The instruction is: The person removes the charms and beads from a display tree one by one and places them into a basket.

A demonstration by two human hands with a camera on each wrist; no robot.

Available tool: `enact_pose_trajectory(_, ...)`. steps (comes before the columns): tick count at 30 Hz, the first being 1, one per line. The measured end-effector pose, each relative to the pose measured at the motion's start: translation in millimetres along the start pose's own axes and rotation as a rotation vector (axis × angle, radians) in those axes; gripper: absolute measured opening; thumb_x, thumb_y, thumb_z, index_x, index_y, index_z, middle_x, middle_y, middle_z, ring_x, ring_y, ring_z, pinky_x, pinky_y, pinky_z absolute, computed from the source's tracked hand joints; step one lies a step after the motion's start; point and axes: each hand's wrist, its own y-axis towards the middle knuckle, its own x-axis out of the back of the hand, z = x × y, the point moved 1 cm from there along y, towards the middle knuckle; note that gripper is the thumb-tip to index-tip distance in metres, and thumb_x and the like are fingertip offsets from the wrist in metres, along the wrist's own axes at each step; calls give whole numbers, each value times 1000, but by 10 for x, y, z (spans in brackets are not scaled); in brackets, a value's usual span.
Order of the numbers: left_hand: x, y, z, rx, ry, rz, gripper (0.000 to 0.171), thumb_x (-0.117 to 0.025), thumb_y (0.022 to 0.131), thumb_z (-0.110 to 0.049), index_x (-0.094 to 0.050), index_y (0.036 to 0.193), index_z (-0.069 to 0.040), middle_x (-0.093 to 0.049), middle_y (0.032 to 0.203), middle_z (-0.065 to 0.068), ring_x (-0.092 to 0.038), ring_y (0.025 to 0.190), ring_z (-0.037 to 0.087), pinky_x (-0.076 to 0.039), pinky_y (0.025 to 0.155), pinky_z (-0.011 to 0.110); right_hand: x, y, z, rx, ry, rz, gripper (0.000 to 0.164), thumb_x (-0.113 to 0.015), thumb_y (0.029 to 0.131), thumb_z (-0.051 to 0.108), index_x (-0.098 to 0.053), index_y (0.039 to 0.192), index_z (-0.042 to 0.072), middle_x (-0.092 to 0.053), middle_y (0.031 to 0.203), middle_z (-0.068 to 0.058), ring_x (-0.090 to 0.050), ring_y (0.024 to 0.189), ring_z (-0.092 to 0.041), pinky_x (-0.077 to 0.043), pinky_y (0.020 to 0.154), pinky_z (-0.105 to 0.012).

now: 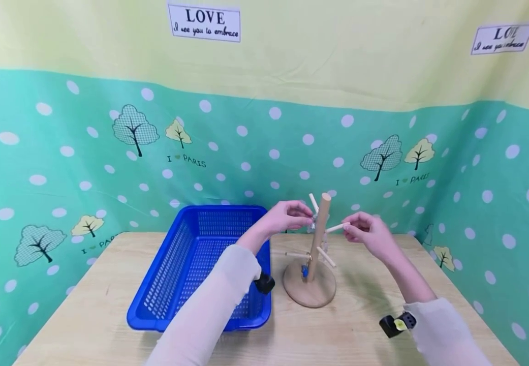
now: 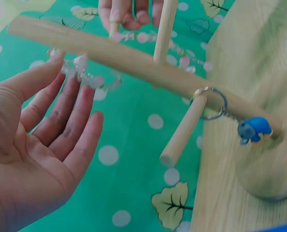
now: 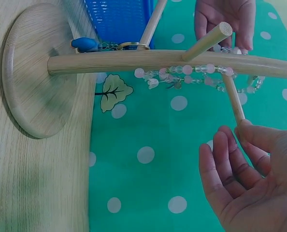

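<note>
A wooden peg stand [image 1: 320, 234] has a round base and several pegs on its post. My left hand [image 1: 287, 215] is at the post's upper left, thumb and fingertips around clear and pale beads of a beaded bracelet [image 2: 80, 72]. On the other side, my right hand [image 1: 368, 231] pinches the end of a peg [image 3: 234, 99] between thumb and index finger. Pink and clear beads [image 3: 187, 70] hang around that peg beside the post. A key ring [image 2: 213, 104] with a blue animal charm [image 2: 254, 129] hangs on a lower peg.
A blue plastic basket [image 1: 154, 284] stands left of the stand, partly behind my left forearm. The wooden table [image 1: 328, 330] meets a green and yellow curtain [image 1: 264, 142] at its back and sides.
</note>
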Motion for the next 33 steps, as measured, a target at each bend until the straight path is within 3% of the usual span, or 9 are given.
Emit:
enact_pose_trajectory(6, -97, 41, -8, -58, -27, -12, 19, -68, 92, -4, -64, 109, 2, -70, 90, 2, -65, 86, 10, -58, 87, 30, -10, -7, -18, 0, 1, -8, 24, -61, 99, 8, -60, 112, -12, -68, 81, 0, -65, 74, -7, -61, 71, -24)
enact_pose_trajectory(13, -76, 82, -56, -65, -22, -79, 15, -67, 95, -11, -67, 108, -5, -65, 92, 0, -67, 99, 29, -60, 84, 30, 7, -6, -19, 12, 3, -16, 24, -61, 98, 6, -60, 112, -13, -69, 81, -2, -65, 74, -7, -61, 70, -23)
enact_pose_trajectory(19, -31, 122, -102, -64, -71, -180, 16, -67, 95, -12, -67, 109, -4, -65, 99, 3, -64, 88, 13, -60, 84, 30, -7, 1, -15, 6, 11, -12, 25, -61, 98, 6, -60, 113, -13, -69, 81, -2, -65, 73, -5, -60, 70, -22)
enact_pose_trajectory(24, 7, 174, -144, -53, -107, -262, 17, -67, 95, -13, -67, 110, -4, -64, 108, 7, -66, 92, 14, -61, 85, 29, -17, 21, 4, 15, 9, -20, 25, -61, 98, 7, -60, 113, -13, -70, 82, -5, -65, 74, -5, -60, 71, -22)
enact_pose_trajectory(30, -1, 252, -141, -34, -177, -323, 16, -66, 95, -8, -66, 110, -1, -62, 96, 2, -63, 86, 11, -61, 84, 29, -26, -4, 14, -8, 7, -11, 24, -61, 98, 7, -60, 113, -13, -67, 81, -3, -63, 74, -5, -60, 71, -22)
enact_pose_trajectory(33, 0, 291, -137, -33, -200, -341, 17, -66, 95, -7, -66, 110, 0, -64, 95, 3, -63, 84, 11, -61, 87, 35, -32, -5, 15, -2, 8, -9, 25, -61, 98, 7, -60, 113, -13, -69, 83, -6, -64, 75, -6, -60, 71, -22)
